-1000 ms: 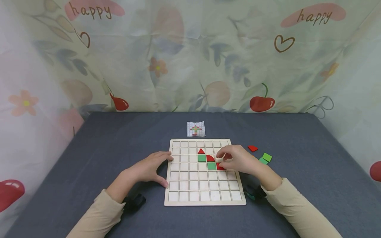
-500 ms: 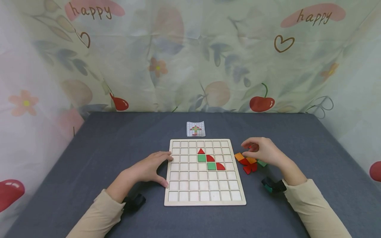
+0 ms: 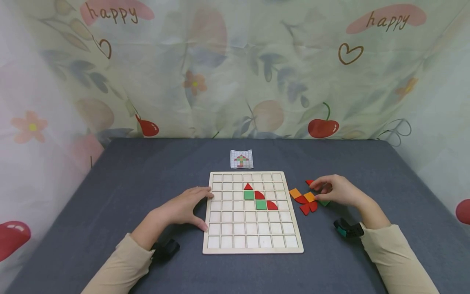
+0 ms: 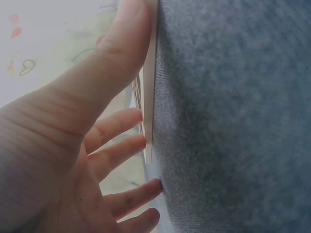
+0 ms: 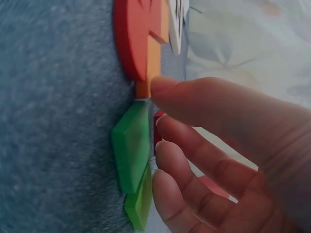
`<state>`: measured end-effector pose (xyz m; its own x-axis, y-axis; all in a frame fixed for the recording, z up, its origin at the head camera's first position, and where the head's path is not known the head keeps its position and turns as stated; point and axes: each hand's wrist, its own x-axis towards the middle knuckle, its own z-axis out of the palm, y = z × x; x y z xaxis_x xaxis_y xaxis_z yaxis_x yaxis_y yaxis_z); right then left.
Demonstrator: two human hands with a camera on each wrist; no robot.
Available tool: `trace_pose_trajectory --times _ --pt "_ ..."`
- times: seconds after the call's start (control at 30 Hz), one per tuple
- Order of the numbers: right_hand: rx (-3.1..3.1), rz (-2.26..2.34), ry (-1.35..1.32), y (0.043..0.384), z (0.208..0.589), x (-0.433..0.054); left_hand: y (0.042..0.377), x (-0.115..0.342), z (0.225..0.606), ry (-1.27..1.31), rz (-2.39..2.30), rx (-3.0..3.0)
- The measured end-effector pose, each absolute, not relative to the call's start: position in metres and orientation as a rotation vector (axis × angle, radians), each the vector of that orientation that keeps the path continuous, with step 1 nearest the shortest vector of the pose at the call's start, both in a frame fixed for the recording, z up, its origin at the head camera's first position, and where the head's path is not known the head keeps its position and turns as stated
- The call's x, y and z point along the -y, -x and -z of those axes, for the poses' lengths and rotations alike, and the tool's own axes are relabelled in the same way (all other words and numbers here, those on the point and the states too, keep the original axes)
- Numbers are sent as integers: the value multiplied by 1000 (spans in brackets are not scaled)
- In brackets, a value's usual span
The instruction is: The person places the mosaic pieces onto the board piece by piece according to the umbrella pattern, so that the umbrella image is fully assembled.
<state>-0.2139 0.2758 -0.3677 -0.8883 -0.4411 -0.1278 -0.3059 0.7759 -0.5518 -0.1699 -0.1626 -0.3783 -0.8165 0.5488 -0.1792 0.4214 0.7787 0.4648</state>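
Observation:
My left hand (image 3: 183, 207) rests at the left edge of a pale wooden grid board (image 3: 253, 251), thumb and fingers spread along it. Set in the board are a red triangle (image 3: 248, 186), two green squares (image 3: 249, 195) and two red quarter-circle pieces (image 3: 272, 205). Right of the board, my right hand (image 3: 339, 191) hovers over loose pieces, fingers bent and thumb apart, nothing between them. In the right wrist view, a green square tile (image 5: 131, 145) and a lighter green tile (image 5: 140, 201) lie just beside the fingertips. A red piece (image 3: 309, 182) shows beyond the hand, partly hidden.
Orange squares (image 3: 295, 193) and several red pieces (image 3: 304, 209) lie close to the board's right edge. A small printed card (image 3: 241, 159) with a coloured arrow-like pattern lies behind the board. A patterned curtain (image 3: 235, 81) hangs at the back of the dark table (image 3: 154, 163).
My right hand has left the board and moved right to the loose pieces, leaving the lower red quarter-circle piece in its cell. The left hand has stayed put.

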Motion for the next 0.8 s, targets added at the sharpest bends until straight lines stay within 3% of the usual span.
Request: trace_pose_trajectory --times 0.8 --pt "-2788 633 752 214 374 -274 170 162 378 -748 -589 -2662"
